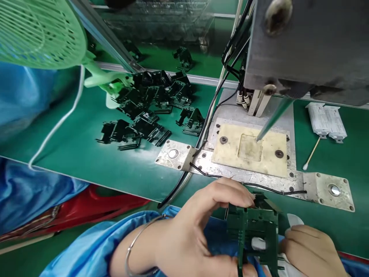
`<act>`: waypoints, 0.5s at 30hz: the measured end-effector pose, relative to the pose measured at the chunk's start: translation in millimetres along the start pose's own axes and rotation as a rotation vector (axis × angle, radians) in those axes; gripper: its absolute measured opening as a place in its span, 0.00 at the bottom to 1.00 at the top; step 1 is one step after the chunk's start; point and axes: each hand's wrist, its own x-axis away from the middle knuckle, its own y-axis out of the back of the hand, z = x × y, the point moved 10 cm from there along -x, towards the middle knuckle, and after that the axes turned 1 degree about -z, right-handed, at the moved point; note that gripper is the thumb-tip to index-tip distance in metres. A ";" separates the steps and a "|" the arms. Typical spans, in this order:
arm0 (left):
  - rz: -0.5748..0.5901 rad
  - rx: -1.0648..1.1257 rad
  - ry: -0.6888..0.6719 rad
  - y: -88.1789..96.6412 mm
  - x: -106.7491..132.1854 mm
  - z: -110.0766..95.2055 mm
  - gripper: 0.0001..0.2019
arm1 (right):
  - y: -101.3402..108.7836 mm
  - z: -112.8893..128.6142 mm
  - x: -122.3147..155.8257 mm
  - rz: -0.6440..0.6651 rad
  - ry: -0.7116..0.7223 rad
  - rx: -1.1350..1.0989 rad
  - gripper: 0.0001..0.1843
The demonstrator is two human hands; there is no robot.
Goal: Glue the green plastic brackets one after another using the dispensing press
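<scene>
My left hand (198, 234) grips a dark green-black moulded plastic housing (259, 223) between thumb and fingers, in front of the press at the lower middle. Open slots and ribs show on the side of the housing facing me. Close to its right side, my right hand (311, 248) is closed with its fingers curled. White material (294, 220) sticks out above that hand and more shows below it. What the right hand holds is mostly hidden, and I cannot tell whether it touches the housing.
A press with a cream fixture plate (227, 156) stands behind my hands, flanked by a left button box (174, 154) and a right one (331, 191). Similar dark housings (155, 96) lie heaped beside a green fan (43, 34). White cartridges (325, 119) and a cotton swab (311, 154) lie right.
</scene>
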 end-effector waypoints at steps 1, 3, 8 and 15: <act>0.013 -0.010 -0.010 -1.3 0.3 -1.4 0.34 | 1.0 3.9 -3.0 -0.031 0.007 0.001 0.25; 0.010 -0.036 -0.025 -1.6 1.4 -4.5 0.34 | 5.2 11.3 -7.4 -0.119 0.026 0.023 0.22; -0.047 -0.114 -0.092 1.6 6.4 -14.6 0.37 | 2.2 17.5 -12.8 -0.127 0.060 0.058 0.06; -0.117 -0.107 -0.134 4.5 13.1 -13.6 0.34 | 11.4 -4.5 -11.4 -0.029 0.000 -0.031 0.11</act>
